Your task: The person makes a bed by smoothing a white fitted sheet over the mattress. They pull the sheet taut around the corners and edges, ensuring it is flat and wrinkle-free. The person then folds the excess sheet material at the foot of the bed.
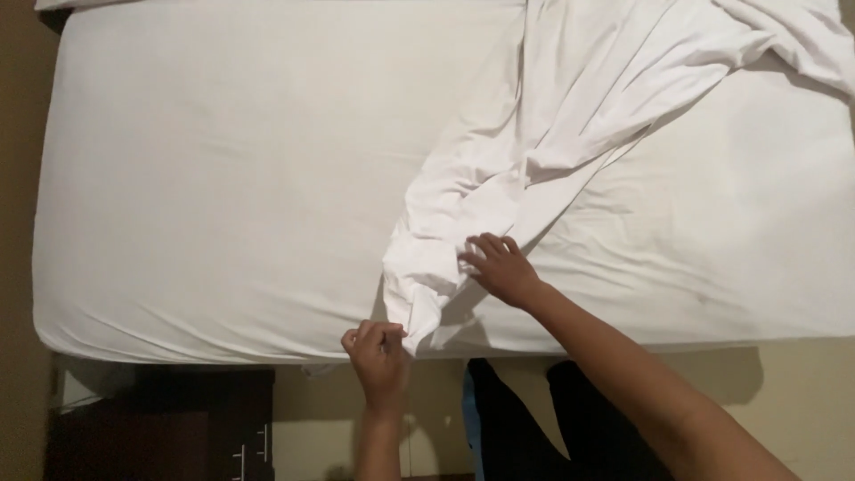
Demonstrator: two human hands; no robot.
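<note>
A loose white sheet (570,116) lies bunched and twisted across a bed with a white fitted sheet (223,178), running from the far right down to the near edge. My left hand (378,352) pinches the sheet's lower corner at the mattress edge. My right hand (500,265) rests on the folds just above, fingers curled into the fabric.
A dark wooden nightstand (160,423) stands by the bed's near left corner. My dark-trousered legs (552,419) are on the pale floor below the mattress edge. A tan wall (18,178) runs along the left.
</note>
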